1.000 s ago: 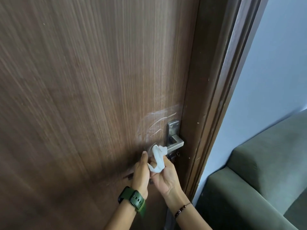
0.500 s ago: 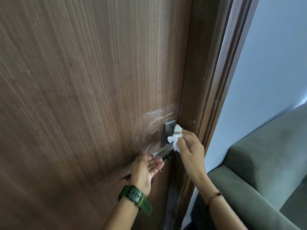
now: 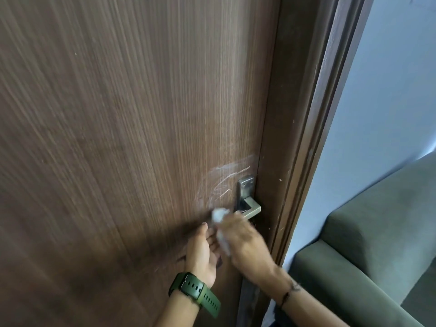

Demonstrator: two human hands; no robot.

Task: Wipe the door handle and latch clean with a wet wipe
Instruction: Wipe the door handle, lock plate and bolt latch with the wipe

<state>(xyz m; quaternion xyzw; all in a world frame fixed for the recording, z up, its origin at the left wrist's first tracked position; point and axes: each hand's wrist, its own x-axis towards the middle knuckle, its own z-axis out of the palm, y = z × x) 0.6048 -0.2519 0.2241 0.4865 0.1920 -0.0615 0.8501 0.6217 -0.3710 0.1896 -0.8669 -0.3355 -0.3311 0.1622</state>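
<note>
A silver lever door handle [image 3: 251,208] on a metal backplate [image 3: 245,188] sits at the right edge of a brown wooden door [image 3: 122,138]. My right hand [image 3: 245,244], blurred by motion, grips a crumpled white wet wipe [image 3: 219,215] against the free left end of the lever. My left hand [image 3: 203,251], with a green watch on the wrist, is held open just below and left of the wipe, fingers apart, holding nothing. Pale smear marks [image 3: 224,182] show on the door left of the backplate. The latch on the door's edge is hidden.
The dark door frame [image 3: 304,142] runs down right of the handle. Beyond it are a pale blue wall [image 3: 382,109] and a grey-green sofa [image 3: 368,251] at the lower right.
My right hand has swept the wipe from the backplate's right side down and left to the lever's free end. My left hand has stayed below the handle. The view shifted slightly.
</note>
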